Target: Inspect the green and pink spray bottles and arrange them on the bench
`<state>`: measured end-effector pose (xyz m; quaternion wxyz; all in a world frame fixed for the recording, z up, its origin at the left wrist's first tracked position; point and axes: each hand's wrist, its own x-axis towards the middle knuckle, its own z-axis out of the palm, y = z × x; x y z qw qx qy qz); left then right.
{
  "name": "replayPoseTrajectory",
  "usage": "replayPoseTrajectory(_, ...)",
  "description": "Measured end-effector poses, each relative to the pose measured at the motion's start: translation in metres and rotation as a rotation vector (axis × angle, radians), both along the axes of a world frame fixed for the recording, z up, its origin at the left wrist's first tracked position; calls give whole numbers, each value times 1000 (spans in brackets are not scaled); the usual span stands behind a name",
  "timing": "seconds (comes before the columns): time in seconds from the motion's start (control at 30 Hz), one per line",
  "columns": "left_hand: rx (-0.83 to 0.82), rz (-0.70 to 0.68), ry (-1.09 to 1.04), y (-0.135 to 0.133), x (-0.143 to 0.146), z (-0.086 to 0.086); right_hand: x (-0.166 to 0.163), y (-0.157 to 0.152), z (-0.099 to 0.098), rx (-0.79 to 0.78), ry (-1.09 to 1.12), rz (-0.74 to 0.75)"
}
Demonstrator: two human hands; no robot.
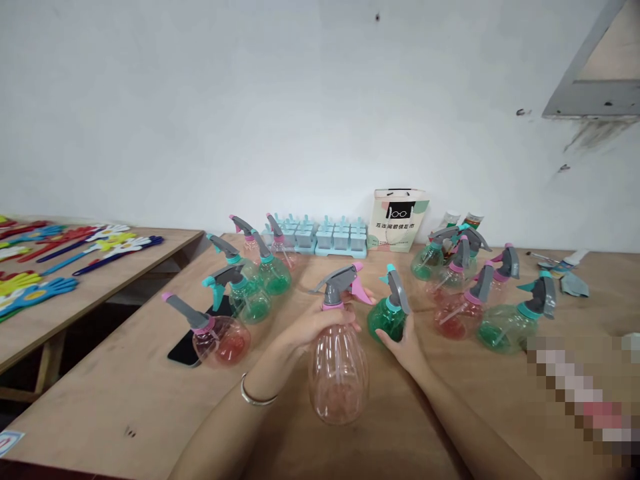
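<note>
A clear pink spray bottle (340, 380) with a grey and pink trigger head is in the middle of the view, close to me. My left hand (325, 327) is wrapped around its neck, just under the pink collar. To its right, a green spray bottle (386, 319) with a grey and turquoise head tilts slightly. My right hand (404, 347) grips it from the right side, thumb in front and the other fingers hidden behind. On the left, a pink spray bottle (220, 341) lies tilted over a black phone (186, 350).
More green spray bottles (275, 275) stand at left; another group, including a pink spray bottle (457, 315), stands at right. Light-blue ice-pop molds (341, 240) and a paper bag (399, 223) line the wall. Colourful hand-shaped items (45, 293) cover the left table.
</note>
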<state>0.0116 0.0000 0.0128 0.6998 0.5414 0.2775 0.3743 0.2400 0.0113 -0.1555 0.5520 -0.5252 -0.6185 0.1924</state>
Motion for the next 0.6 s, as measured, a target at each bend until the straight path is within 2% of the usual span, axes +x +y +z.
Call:
replayPoseTrajectory(0.07,11,27,-23,3,-2,-2,1,-2,-1,-28,-4,3)
replayPoseTrajectory(0.17,-10,174,-66,6,0,-4,2,-4,0,-68,-14,11)
replayPoseTrajectory(0.23,-8,222,-83,5,1,-4,3,-5,0,-81,-12,21)
replayPoseTrajectory(0.47,67,4,-71,6,-4,-7,3,-7,2,-79,8,61)
replayPoseTrajectory(0.6,48,104,-96,6,-4,-7,5,-7,1,-75,-9,63)
